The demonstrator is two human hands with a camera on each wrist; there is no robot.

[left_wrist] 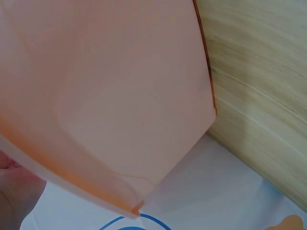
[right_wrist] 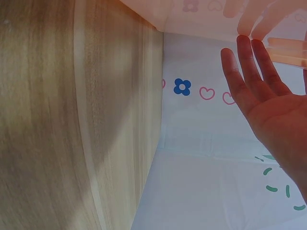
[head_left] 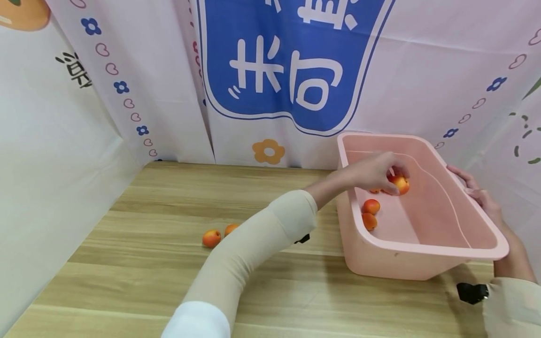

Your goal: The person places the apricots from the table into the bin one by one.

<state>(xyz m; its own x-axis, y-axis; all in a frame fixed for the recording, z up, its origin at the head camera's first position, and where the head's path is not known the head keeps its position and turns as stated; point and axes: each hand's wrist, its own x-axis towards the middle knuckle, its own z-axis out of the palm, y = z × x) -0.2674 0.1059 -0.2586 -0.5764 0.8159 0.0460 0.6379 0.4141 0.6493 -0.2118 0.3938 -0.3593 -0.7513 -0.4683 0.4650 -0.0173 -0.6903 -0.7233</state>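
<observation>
Orange fruits (head_left: pixel 211 238) lie on the wooden table (head_left: pixel 169 202) beside the left sleeve (head_left: pixel 253 244), then more fruit (head_left: pixel 371 207) sits inside the pink tub (head_left: pixel 380 258), where the left hand (head_left: pixel 382 172) pinches one fruit (head_left: pixel 401 185) between thumb and fingers, while the right hand (head_left: pixel 485 201), fingers nearly straight, touches the tub's right outer wall beneath its rim

Bright, evenly lit head view, soft shadows on the wooden table (head_left: pixel 304 293), dimmer, hazier left wrist view
</observation>
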